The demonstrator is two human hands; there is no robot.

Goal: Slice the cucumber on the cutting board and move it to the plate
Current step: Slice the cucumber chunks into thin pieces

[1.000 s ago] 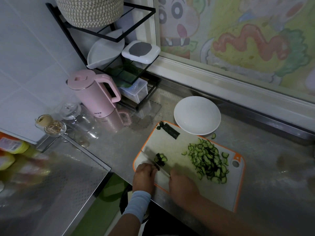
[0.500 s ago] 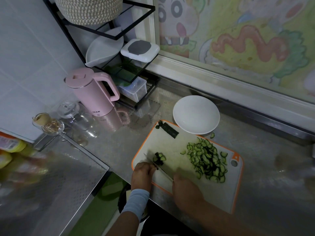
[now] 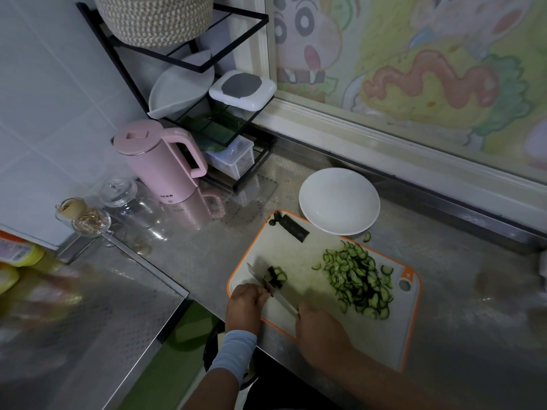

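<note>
Lying at the near-left end of the cutting board (image 3: 296,253), the last dark cucumber stub (image 3: 276,276) is sitting tight against the knife (image 3: 275,291), on the far side of the blade from the person. The blade is running on a diagonal, tip pointing away and to the left, handle coming back to the right hand (image 3: 321,329), whose fingers are wrapping round it in a full grip. The left hand (image 3: 247,303) is crouching just beside the blade on its near-left side, knuckles up and fingers curled under; whether they are pinching a remnant of cucumber beneath them is hidden. That is the hand nearer the stub, and the stub is looking short now, with its length running across the blade, so I am judging there are only a few cuts left and those fingertips are working close to the edge.

To the right, the sliced pile (image 3: 358,282) is heaping up over the middle of the board, well apart from the knife. The white plate (image 3: 339,199) is waiting bare just beyond the board's far edge, so the transfer is not yet begun. One stray slice (image 3: 367,236) is lying on the worktop (image 3: 458,276) between plate and board.
</note>
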